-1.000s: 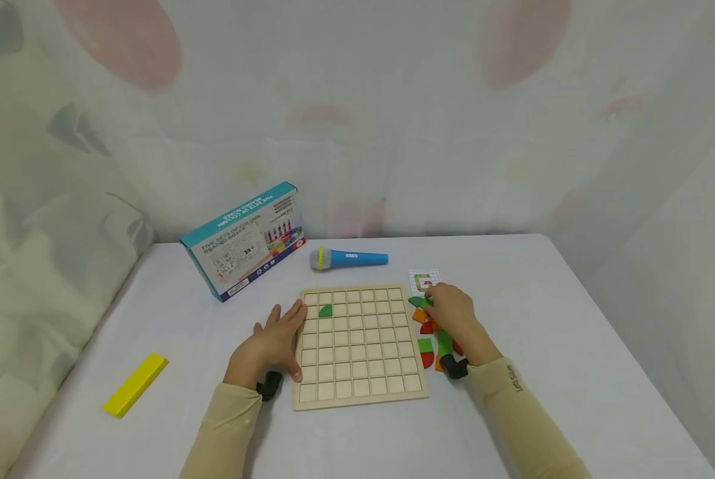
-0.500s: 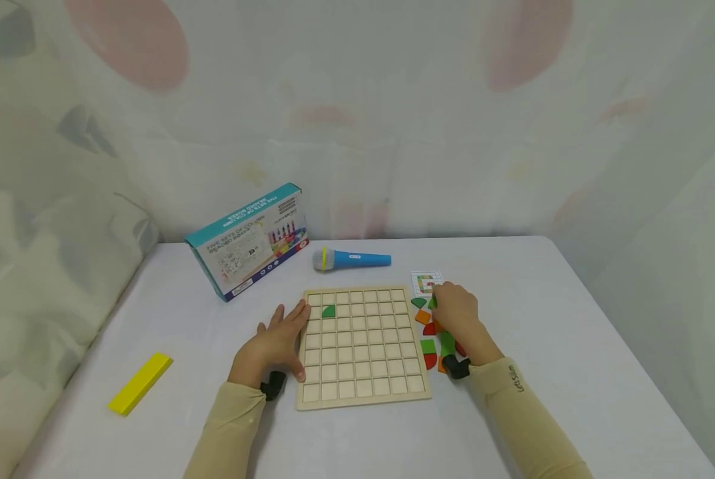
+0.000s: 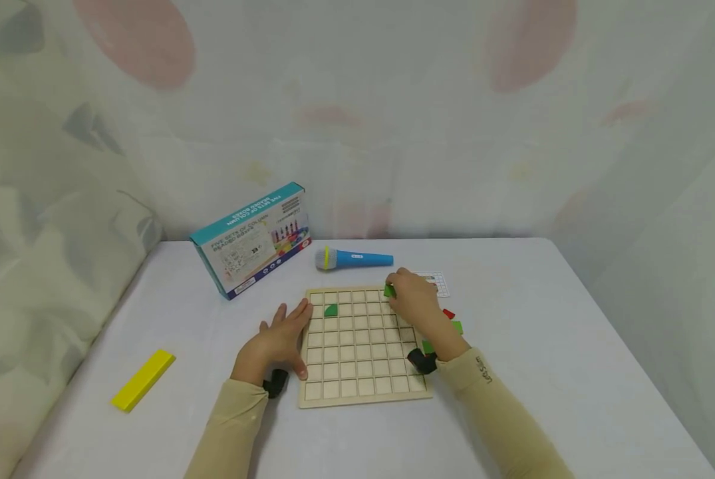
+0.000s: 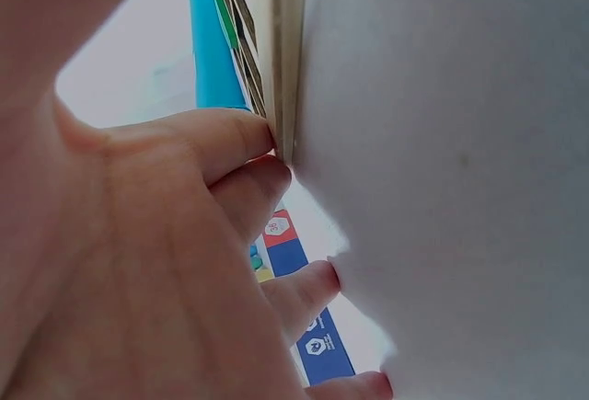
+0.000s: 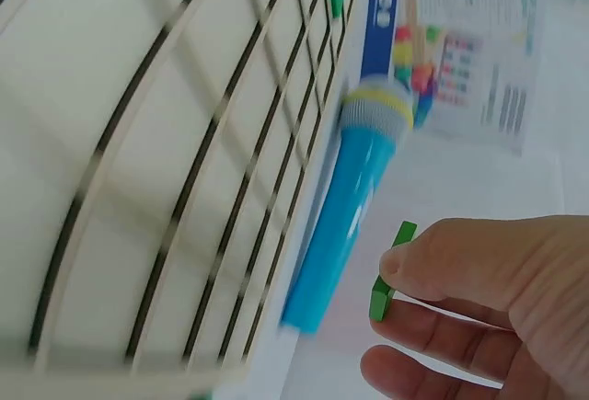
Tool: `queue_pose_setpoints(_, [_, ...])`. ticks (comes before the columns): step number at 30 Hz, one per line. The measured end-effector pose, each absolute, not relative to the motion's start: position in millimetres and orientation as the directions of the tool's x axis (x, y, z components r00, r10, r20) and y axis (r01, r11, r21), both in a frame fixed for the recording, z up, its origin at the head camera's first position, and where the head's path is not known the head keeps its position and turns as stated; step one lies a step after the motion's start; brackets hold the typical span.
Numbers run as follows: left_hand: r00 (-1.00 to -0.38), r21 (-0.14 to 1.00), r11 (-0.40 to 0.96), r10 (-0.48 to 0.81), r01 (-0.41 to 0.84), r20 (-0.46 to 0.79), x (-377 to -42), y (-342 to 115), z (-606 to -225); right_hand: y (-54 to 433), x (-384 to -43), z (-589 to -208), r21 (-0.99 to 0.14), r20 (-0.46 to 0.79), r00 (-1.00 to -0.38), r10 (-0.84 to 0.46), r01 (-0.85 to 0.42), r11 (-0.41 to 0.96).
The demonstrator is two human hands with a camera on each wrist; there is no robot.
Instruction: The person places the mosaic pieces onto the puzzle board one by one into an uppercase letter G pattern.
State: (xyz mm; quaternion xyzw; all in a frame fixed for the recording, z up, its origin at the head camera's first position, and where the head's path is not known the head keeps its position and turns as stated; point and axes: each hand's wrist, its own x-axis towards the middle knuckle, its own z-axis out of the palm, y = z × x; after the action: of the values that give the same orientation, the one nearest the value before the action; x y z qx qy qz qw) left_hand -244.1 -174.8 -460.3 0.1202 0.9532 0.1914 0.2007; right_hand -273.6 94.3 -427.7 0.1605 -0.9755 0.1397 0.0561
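Observation:
A wooden grid board (image 3: 364, 403) lies on the table in the head view, with a green quarter-round tile (image 3: 331, 310) in a cell near its upper left. My left hand (image 3: 275, 342) rests at the board's left edge, fingers spread and fingertips against the side. Over the upper right corner, my right hand (image 3: 416, 301) pinches a small flat green tile (image 5: 379, 302) between thumb and index finger, as the right wrist view shows. Beyond that hand is a printed pattern card (image 3: 441, 285), partly covered. The loose green (image 3: 457, 326) and red tiles (image 3: 449, 313) beside the board are mostly hidden by my right arm.
A blue microphone (image 3: 363, 259) lies behind the board. To its left stands a teal-topped cardboard box (image 3: 255, 243). A yellow bar-shaped block (image 3: 143, 380) lies at the table's left. Patterned cloth hangs behind and at the sides.
My right hand has moved left from the loose tiles to over the board's upper right corner, carrying a green tile. My left hand keeps its place at the board's edge.

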Motion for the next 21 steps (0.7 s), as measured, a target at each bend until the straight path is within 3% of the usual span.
queue_pose_setpoints(13, [-0.896, 0.41, 0.9, 0.295, 0.145, -0.331, -244, -175, -462, 30, -281, -438, -0.104, 0.053, -0.897, -0.438, -0.442, 0.891])
queue_pose_setpoints(21, [-0.896, 0.414, 0.899, 0.296, 0.144, -0.33, -243, -176, -462, 13, -284, -448, -0.013, -0.005, -0.891, -0.454, -0.454, 0.891])
